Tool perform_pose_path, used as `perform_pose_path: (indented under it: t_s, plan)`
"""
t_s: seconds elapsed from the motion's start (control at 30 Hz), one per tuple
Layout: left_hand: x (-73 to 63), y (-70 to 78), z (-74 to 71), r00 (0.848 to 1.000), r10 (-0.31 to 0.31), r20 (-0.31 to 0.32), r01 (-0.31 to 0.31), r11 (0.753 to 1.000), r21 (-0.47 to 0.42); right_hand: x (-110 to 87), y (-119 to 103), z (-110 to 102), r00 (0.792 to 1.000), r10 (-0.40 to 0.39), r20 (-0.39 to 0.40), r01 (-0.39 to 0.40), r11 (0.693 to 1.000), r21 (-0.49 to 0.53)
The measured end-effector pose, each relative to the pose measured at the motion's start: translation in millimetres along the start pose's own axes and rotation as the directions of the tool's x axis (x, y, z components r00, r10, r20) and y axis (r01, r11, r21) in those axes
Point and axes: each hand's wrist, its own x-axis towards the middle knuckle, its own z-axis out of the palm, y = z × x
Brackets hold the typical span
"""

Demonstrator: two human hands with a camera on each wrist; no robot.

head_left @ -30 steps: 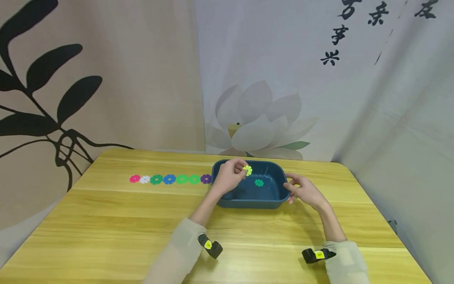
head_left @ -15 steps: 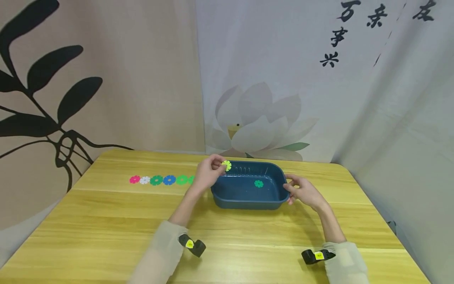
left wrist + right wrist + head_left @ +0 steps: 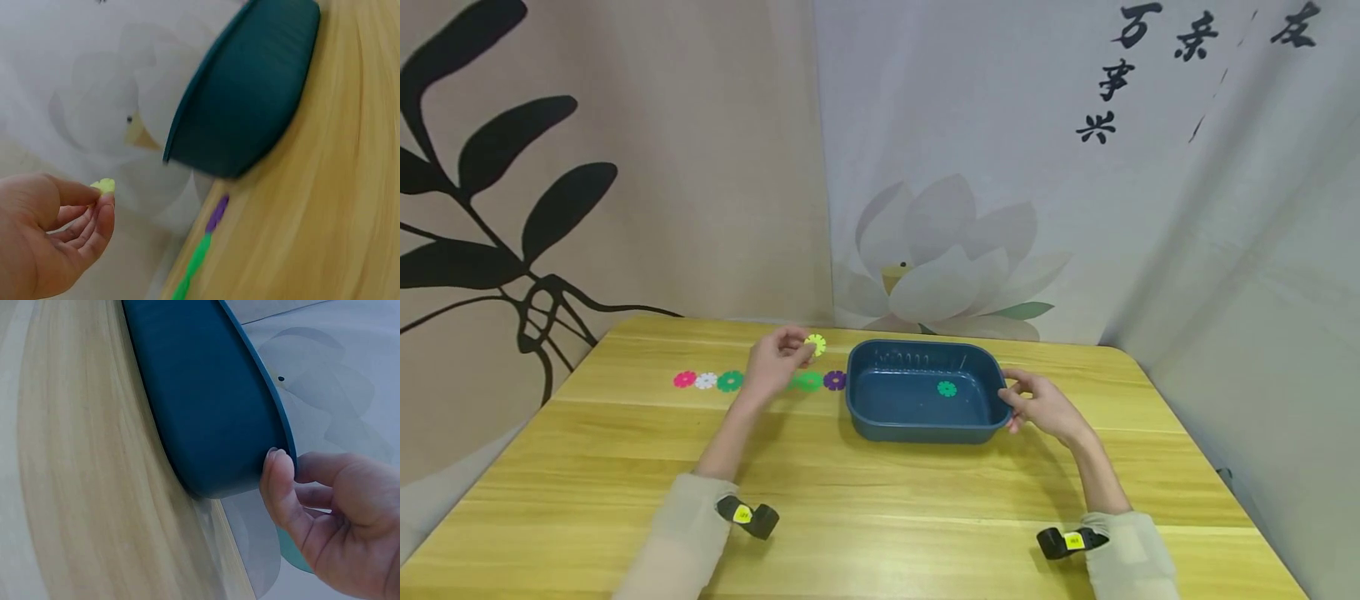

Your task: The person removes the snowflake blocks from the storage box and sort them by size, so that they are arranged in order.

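Observation:
My left hand (image 3: 772, 365) pinches a yellow notched plastic disc (image 3: 817, 344) between thumb and fingertips. The disc is raised over a row of similar discs on the table, left of the dark blue tub (image 3: 925, 434). In the left wrist view the yellow disc (image 3: 106, 185) shows nearly edge-on. My right hand (image 3: 1043, 406) grips the tub's right end; in the right wrist view its thumb presses the outer wall and its fingers (image 3: 322, 467) go over the rim. One green disc (image 3: 947, 389) lies inside the tub.
The row on the wooden table (image 3: 925, 517) runs from a pink disc (image 3: 685, 379) through white (image 3: 706, 381) and green (image 3: 730, 381) to a purple disc (image 3: 834, 381) beside the tub. My left hand covers part of it. A printed curtain (image 3: 715, 167) hangs behind the table.
My left hand has carried the yellow disc leftward from above the tub to above the row. The purple disc shows again. My right hand and the tub have stayed put.

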Motion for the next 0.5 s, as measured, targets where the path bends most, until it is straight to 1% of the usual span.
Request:
perform_pose_path:
  t_s: [0.13,0.33,0.43,0.5]
  plan:
    - [-1.8,-11.7,-23.5,0.999,-0.03,-0.023,0.03,0.999,0.039,0.0,-1,0,1.0,-0.004,0.001,0.004,1.0,0.0]
    - [-3.6,-27.9,-57.2,0.998,-0.013,-0.062,0.02,0.993,0.118,-0.5,-2,0,1.0,-0.003,0.004,0.003,1.0,0.006]
    - [-4.2,-34.6,-71.7,0.996,-0.01,-0.086,0.02,0.993,0.112,-0.9,-2,0,1.0,-0.004,0.002,0.004,1.0,0.006]
    - [-5.3,-38.7,-81.2,0.995,-0.021,-0.102,0.032,0.994,0.107,-1.0,-2,0,1.0,-0.004,0.001,0.004,1.0,0.004]
